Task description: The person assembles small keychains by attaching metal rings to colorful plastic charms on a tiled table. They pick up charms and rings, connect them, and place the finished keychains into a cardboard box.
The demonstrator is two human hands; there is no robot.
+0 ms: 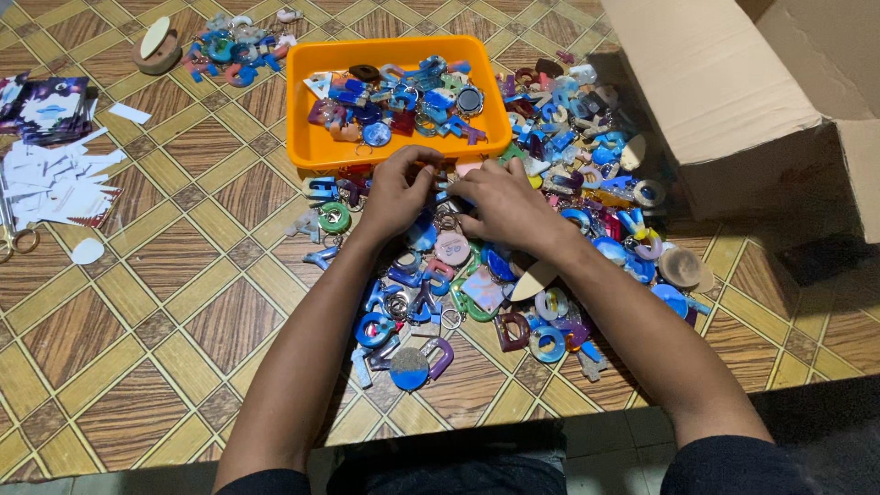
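Two hands met just below the near rim of the orange tray (307, 110), over a wide heap of keychains (477, 275) spread across the patterned floor mat (137, 302). The left hand (399, 188) and the right hand (500, 203) were both pinched around one small keychain piece (446, 183) between their fingertips; the piece itself was mostly hidden, so its shape could not be told. The tray already held a layer of similar letter shapes, rings and round discs.

The grip looked fine and fiddly, and a slip seemed likely: a piece let go there would have dropped straight into the heap and been hard to pick out among so many like it. Metal rings lay tangled through the pile, so lifting one piece might have dragged its neighbours along. The forearms rested low over the heap and could have swept pieces toward the near edge of the mat. Toward the right edge, the cardboard box (733, 101) stood close against the pile, leaving the right elbow little room. Paper scraps (55, 179) lay well apart near the left edge.
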